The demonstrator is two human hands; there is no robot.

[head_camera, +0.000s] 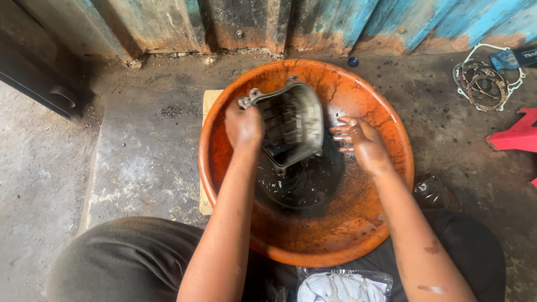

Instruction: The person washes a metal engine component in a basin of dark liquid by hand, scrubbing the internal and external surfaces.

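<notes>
While the person crouches over the work with knees spread to either side, a clear plastic bag (342, 286) of pale cloth lies on the floor between them, just below the near rim of the orange basin (313, 246). That wide, cracked basin sits on the concrete floor (140, 156) on top of a flat piece of cardboard (209, 100), probably to keep it level and off the grit. A pool of dark, oily liquid (305, 184) fills its bottom.

Rising out of that liquid is a grey metal engine cover (293, 126), held tilted with its ribbed hollow side toward the person, so it seems that the dirty liquid can drain back into the basin. The left hand (244, 126) is clenched around the cover's left edge, carrying its weight. The right hand (363, 140) is open with wet fingers spread, hovering just beside the cover's right edge without gripping it.

Farther off, near the rusted blue metal wall (363, 22), a small dark blue cap (352, 61) lies on the floor. To the far right rest round clutch plates with a thin gasket (484, 84), and a red stool (517, 137) stands near them.
</notes>
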